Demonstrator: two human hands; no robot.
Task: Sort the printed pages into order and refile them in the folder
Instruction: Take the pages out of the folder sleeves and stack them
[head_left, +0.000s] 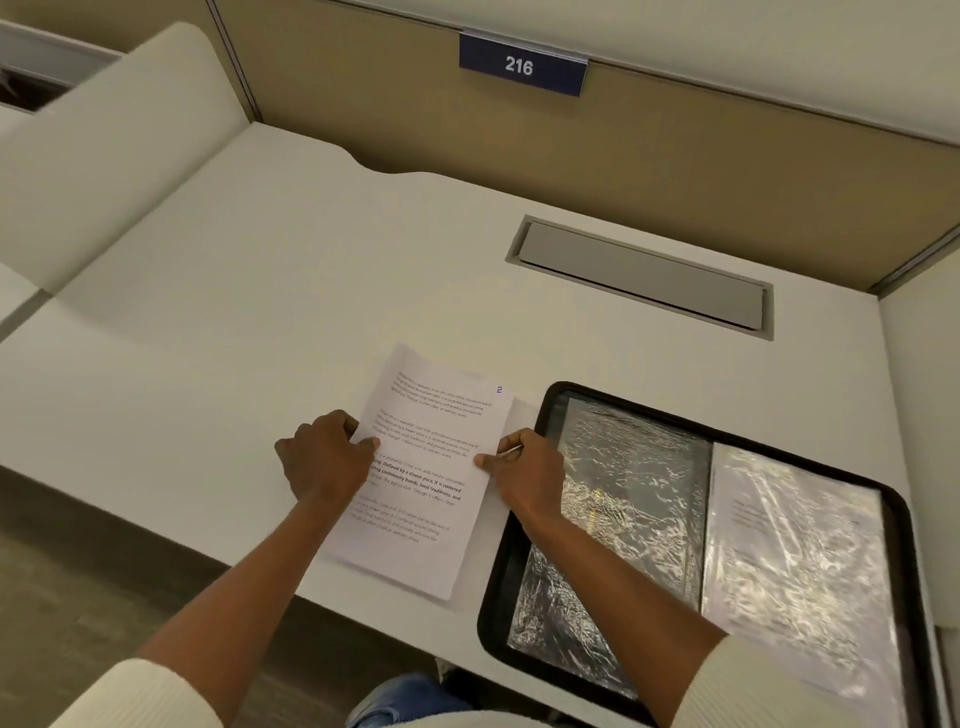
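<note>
Pages (421, 483) lie stacked on your desk (208, 312), just left of the open folder (701, 525). Your left hand (324, 454) pinches their left edge with curled fingers; your right hand (524, 465) pinches the right edge likewise.

Soft, even overhead light; faint shadows on the desk (260, 291). Strong glare off the folder (727, 519) plastic sleeves. Edges bowed by wide-angle lens; slight overall softness.
</note>
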